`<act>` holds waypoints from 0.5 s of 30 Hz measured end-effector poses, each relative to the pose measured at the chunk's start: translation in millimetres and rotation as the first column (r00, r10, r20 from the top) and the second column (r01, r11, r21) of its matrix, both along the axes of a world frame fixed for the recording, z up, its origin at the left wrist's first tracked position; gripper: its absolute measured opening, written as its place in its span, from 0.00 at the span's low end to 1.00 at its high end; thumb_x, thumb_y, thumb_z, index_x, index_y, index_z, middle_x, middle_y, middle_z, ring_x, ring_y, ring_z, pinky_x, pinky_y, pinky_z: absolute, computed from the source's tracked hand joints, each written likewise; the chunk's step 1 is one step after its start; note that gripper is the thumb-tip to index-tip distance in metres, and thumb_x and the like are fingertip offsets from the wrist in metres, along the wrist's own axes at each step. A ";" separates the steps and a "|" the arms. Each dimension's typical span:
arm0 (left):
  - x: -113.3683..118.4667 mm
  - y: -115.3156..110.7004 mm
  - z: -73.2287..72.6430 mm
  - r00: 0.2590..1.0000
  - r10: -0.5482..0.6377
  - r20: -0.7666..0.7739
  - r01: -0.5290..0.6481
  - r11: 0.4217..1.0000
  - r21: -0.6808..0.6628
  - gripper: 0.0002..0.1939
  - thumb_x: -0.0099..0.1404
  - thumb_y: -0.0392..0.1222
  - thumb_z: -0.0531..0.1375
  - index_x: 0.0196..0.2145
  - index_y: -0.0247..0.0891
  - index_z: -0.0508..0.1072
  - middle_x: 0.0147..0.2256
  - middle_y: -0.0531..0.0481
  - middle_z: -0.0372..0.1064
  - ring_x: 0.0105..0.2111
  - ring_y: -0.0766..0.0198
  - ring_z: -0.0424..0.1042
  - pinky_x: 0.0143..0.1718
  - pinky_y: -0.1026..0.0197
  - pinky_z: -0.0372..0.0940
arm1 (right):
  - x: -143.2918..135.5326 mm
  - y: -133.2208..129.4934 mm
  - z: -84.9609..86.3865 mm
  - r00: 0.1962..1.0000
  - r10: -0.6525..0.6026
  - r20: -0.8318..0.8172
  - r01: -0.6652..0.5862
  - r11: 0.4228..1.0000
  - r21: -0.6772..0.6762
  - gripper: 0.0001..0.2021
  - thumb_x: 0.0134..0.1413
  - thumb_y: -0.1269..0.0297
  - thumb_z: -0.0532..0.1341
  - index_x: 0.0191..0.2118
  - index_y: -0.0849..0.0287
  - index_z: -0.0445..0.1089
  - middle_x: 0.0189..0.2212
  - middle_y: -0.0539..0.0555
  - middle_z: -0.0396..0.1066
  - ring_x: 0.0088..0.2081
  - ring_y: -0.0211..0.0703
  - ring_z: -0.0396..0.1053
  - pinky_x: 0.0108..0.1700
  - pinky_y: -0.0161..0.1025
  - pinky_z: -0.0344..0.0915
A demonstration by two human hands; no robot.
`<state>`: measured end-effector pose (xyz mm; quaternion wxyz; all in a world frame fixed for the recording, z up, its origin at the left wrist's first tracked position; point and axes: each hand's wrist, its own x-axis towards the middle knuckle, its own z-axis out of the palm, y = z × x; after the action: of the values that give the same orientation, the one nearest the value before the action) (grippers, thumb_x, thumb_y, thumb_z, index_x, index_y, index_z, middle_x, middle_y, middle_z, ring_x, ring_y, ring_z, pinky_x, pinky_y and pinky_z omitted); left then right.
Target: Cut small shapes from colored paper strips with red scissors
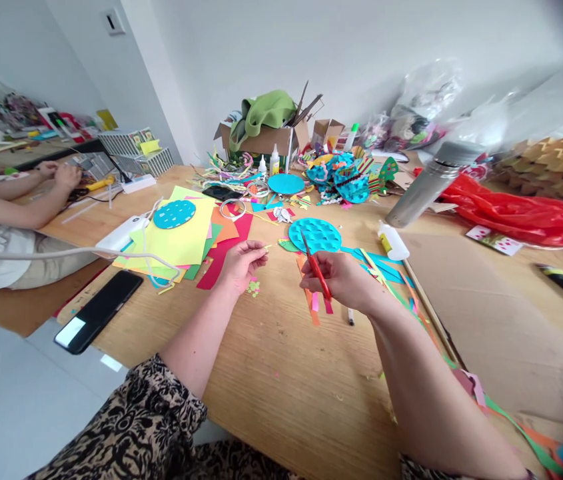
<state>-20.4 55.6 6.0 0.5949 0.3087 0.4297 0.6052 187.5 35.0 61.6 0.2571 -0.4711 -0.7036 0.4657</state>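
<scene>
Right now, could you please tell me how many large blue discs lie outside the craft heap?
3: a speckled disc on the yellow paper, a textured disc just beyond the right hand, a plain disc in front of the upright bottles. More may be hidden.

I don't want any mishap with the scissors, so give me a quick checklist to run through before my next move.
1. Red scissors held in the right hand: ok, pointing away from the wearer.
2. Left hand apart from the red scissors: ok, a gap shows between them.
3. Small yellow piece gripped: ok, pinched in the left hand.
4. Black phone fully on the table: not ok, its near end seems to jut past the edge.
5. White bottle at right capped: cannot tell, too small to see.
</scene>
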 end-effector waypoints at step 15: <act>14.3 -12.2 -4.6 0.917 -0.354 -0.182 0.360 0.933 -0.004 0.11 0.45 0.36 0.69 0.29 0.32 0.75 0.23 0.51 0.70 0.23 0.69 0.68 0.29 0.64 0.62 | 4.2 0.8 -2.7 0.973 -0.112 0.202 0.064 0.971 0.230 0.05 0.42 0.69 0.65 0.26 0.58 0.66 0.21 0.49 0.69 0.22 0.37 0.62 0.23 0.33 0.54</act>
<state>-6.1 43.5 1.4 0.6494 0.4440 0.4089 0.4626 191.7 35.8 58.9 0.2516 -0.5176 -0.7531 0.3190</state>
